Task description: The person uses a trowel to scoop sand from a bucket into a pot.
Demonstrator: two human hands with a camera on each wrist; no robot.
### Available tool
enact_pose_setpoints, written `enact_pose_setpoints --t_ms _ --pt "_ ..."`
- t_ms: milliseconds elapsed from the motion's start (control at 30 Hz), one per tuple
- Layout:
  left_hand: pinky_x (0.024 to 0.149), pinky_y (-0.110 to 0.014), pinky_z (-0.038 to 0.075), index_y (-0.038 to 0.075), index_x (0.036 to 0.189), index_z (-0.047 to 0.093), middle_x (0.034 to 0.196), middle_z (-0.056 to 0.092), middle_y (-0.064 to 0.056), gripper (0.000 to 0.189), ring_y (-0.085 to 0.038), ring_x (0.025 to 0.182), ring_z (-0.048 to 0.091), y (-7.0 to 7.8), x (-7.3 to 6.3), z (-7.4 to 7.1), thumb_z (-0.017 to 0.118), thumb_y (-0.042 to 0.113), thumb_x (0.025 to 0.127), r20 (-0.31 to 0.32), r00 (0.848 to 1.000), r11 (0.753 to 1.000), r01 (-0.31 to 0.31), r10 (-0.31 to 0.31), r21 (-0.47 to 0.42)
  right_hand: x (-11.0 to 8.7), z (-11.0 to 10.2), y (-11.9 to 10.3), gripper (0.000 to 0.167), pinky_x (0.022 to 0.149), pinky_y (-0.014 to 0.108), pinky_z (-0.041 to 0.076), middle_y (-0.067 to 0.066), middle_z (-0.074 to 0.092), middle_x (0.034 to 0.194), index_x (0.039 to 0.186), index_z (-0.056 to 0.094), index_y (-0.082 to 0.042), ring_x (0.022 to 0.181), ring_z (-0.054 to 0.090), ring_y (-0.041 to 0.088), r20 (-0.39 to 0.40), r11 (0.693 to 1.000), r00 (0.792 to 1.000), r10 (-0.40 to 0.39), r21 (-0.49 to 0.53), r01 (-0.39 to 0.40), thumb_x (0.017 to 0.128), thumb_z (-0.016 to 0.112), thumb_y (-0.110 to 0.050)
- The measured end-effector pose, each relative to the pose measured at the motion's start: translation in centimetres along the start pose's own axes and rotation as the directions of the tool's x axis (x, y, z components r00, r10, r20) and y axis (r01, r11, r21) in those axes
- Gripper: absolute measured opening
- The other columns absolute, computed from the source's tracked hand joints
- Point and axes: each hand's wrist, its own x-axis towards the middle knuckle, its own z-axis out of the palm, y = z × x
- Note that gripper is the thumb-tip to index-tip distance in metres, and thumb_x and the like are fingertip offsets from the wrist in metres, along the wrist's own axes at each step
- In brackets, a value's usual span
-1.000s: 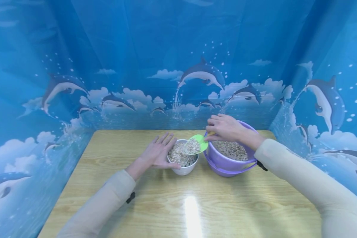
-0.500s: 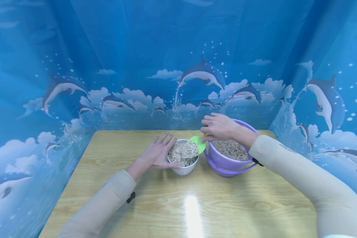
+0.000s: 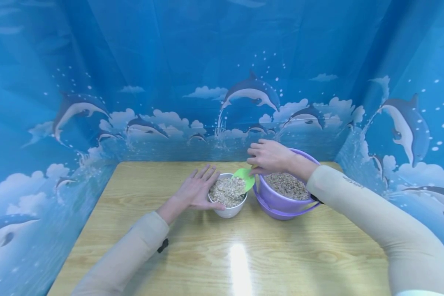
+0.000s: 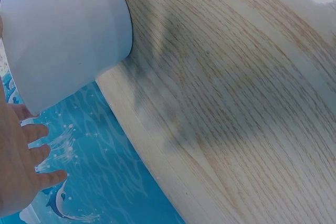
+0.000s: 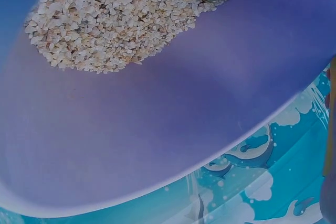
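Observation:
My left hand (image 3: 197, 190) rests against the left side of a white bowl (image 3: 229, 213), fingers straight and spread, thumb along its front. In the left wrist view those fingers (image 4: 39, 155) lie beside the smooth bowl wall (image 4: 68, 35). Pale gravel (image 3: 223, 191) fills the bowl nearly to its rim. My right hand (image 3: 268, 157) grips the yellow handle of a small green shovel (image 3: 245, 176), whose blade tilts down over the bowl's right side, its tip at the gravel. Beneath my right wrist stands a purple bucket (image 3: 277, 197), with more gravel (image 5: 115, 24) inside.
The bucket's purple carrying handle (image 3: 292, 214) hangs down in front of it. Both vessels stand near the far side of the wooden table (image 3: 192, 255). A blue dolphin-print curtain (image 3: 192, 61) encloses the table's back and sides.
My right hand has moved left with the shovel and tipped it, so the gravel on its blade has slid into the bowl. The left hand and both vessels have stayed put.

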Motion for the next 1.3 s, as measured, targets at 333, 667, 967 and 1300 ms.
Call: enact_pose_setpoints --t_ms 333,667,967,1300 --pt "0.134 -0.062 0.021 0.010 0.170 0.019 0.177 0.016 -0.016 0.124 -0.039 0.166 0.016 0.1 0.0 0.0 0.055 0.091 0.082 0.013 1.000 1.000 0.009 -0.009 0.004 0.3 -0.1 0.0 0.040 0.073 0.031 0.048 -0.006 0.063 0.086 0.090 0.072 -0.023 0.082 0.053 0.014 0.020 1.000 1.000 0.010 -0.002 -0.010 0.096 0.066 -0.061" --pt "0.133 -0.062 0.022 0.010 0.169 0.019 0.177 0.016 -0.017 0.125 -0.041 0.165 0.019 0.1 0.0 0.0 0.056 0.090 0.082 0.014 1.000 1.000 0.018 -0.018 0.000 0.9 -0.5 1.1 0.040 0.077 0.033 0.052 -0.003 0.067 0.093 0.096 0.074 -0.021 0.088 0.057 0.017 0.078 1.000 0.997 0.025 -0.021 -0.024 0.098 0.065 -0.060" --pt "0.133 -0.062 0.024 0.010 0.169 0.021 0.177 0.018 -0.017 0.124 -0.041 0.165 0.020 0.1 0.0 0.1 0.052 0.093 0.082 0.009 1.000 1.000 0.008 -0.008 -0.004 1.4 -1.4 1.7 0.045 0.083 0.038 0.054 0.002 0.071 0.100 0.102 0.076 -0.019 0.093 0.059 0.020 0.107 0.997 0.994 -0.006 -0.078 0.014 0.097 0.064 -0.062" --pt "0.133 -0.062 0.025 0.011 0.169 0.020 0.177 0.018 -0.017 0.129 -0.041 0.165 0.019 0.0 0.0 0.0 0.045 0.099 0.079 0.004 1.000 1.000 0.003 -0.003 -0.012 1.6 -2.2 2.1 0.046 0.083 0.037 0.053 0.003 0.074 0.110 0.107 0.076 -0.020 0.103 0.064 0.022 0.163 0.983 0.986 -0.035 -0.173 0.064 0.097 0.062 -0.063"
